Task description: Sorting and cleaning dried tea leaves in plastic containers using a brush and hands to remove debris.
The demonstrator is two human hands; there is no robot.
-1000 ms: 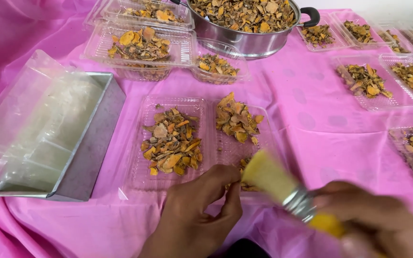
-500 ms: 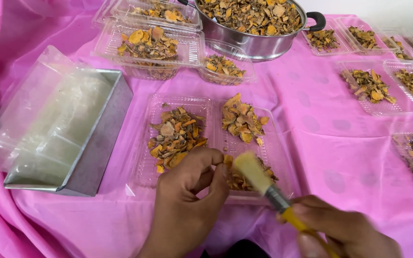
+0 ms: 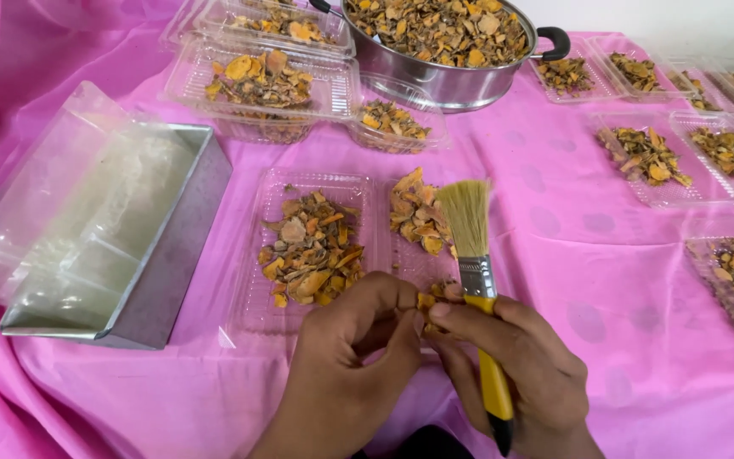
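Near edge: left hand (image 3: pixel 346 365) pinches a small dried slice (image 3: pixel 426 300); right hand (image 3: pixel 524 374) grips the brush (image 3: pixel 477 280), also touching the slice. Risk: a loose pinch drops it beside the open clamshell tray (image 3: pixel 316 183); bristles could scatter the far chips.

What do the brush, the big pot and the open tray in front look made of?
Brush: pale bristles, shiny metal band, glossy yellow handle, probably plastic. Pot: polished steel, going by its mirror-like wall, with black handles. Tray: thin clear plastic, the pink cloth showing through.

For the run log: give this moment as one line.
left hand: pinching dried piece | right hand: holding brush, bristles up | open clear tray ahead
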